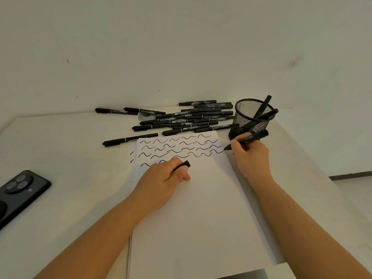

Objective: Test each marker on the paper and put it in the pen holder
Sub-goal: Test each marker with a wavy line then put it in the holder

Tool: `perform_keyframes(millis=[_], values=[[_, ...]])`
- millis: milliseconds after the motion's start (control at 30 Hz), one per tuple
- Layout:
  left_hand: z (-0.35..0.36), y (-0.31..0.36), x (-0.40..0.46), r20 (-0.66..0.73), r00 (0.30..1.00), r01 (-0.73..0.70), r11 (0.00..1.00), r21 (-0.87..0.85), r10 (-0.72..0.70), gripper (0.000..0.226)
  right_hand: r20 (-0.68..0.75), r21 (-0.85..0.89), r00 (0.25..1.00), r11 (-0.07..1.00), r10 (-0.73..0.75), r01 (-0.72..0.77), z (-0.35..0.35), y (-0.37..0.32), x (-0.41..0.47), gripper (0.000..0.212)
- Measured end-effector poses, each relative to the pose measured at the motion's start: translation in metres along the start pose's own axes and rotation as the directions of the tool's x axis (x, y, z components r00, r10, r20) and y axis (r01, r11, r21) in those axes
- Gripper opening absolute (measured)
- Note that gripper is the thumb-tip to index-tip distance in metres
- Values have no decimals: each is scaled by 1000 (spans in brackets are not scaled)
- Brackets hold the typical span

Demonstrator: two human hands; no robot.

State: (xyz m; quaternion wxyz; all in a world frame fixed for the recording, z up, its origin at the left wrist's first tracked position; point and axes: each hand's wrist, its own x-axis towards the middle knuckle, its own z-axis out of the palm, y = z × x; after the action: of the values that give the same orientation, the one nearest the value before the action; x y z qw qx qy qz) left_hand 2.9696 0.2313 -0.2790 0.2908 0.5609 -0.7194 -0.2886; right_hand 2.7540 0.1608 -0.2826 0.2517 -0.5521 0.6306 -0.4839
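A dark phone [19, 193] lies face down at the left edge of a white table [66, 158], its round camera module with three lenses turned upward and its lower end cut off by the frame. A small grey disc [145, 117] lies flat near the table's far edge, partly covered. A plain off-white wall [161, 47] with a few small dark specks rises behind the table, and a strip of pale floor [354, 190] shows at right.
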Motion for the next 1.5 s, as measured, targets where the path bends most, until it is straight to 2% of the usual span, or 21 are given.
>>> perform_keyframes(millis=[100, 200, 300, 400, 467, 533, 667, 1133, 1233, 1367, 1500], values=[[0, 0, 0, 3, 1000, -2, 1000, 6, 2, 24, -52, 153, 999, 988, -1, 9, -6, -3, -3, 13], [-1, -1, 0, -1, 1000, 6, 1000, 11, -6, 21, -19, 310, 1000, 951, 6, 1, -9, -7, -7, 11], [0, -2, 0, 2, 1000, 4, 999, 34, -4, 17, 126, 441, 992, 894, 24, -77, -10, -12, -12, 7], [1, -2, 0, 4, 1000, -13, 999, 44, 13, 15, 310, 602, 951, 773, 5, -200, -11, -17, -17, 16], [1, -3, 1, 12, 1000, -10, 999, 45, 10, 14, 399, 638, 916, 728, -34, -250, -10, -19, -21, 12], [1, -3, 1, 19, 1000, -5, 999, 43, 4, 13, 458, 648, 886, 711, -76, -274, -9, -21, -23, 10], [1, -3, 1, 25, 1000, 2, 999, 40, -3, 12, 517, 613, 848, 740, -112, -276, -7, -22, -27, 20], [-1, -1, 0, 0, 999, -39, 999, 3, 39, 14, 561, 489, 811, 856, -165, -164, -4, -25, -35, 19], [-1, 3, -2, -21, 996, -80, 995, 58, 81, 14, 582, 470, 790, 872, -192, -134, -5, -27, -38, 17], [-1, 8, -5, -66, 995, -65, 994, 88, 71, 12, 603, 521, 766, 837, -223, -167, -2, -27, -41, 19], [0, 16, -8, -127, 986, -94, 990, 106, 108, 7, 590, 596, 779, 765, -213, -243, 2, -26, -43, 23]])
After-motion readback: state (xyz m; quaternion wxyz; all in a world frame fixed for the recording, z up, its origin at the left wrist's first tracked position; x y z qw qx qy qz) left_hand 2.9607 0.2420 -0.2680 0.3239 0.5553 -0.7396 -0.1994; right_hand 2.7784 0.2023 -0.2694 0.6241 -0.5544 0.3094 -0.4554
